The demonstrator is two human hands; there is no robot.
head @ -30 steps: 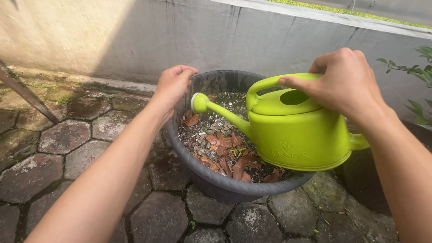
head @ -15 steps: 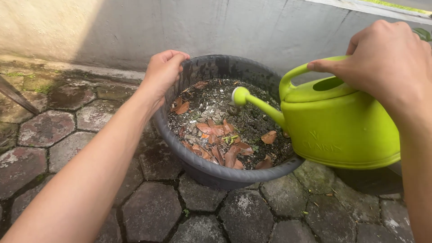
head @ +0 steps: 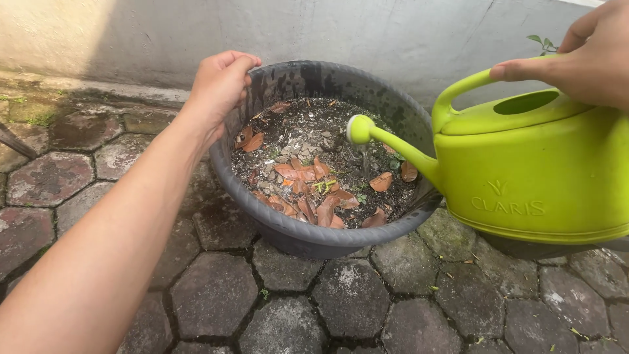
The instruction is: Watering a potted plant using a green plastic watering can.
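On the paving [head: 216, 295] at six o'clock, wet hexagonal stones fill the nearest ground. Just beyond them stands the pot [head: 308, 236], a dark round tub holding soil and brown leaves [head: 308, 177]. At three o'clock the can [head: 544, 177], lime green, hangs above the stones just beside the pot's right rim, its spout [head: 386, 141] reaching left over the soil, with the round rose at the tip near the pot's middle. The right hand [head: 583, 62] at two o'clock grips the can's arched handle from above, fingers closed around it, thumb along the top. The left hand [head: 219, 85] at eleven o'clock is curled over the pot's far left rim, fingers closed on it. Behind the pot, at twelve o'clock, rises a grey wall [head: 367, 33].
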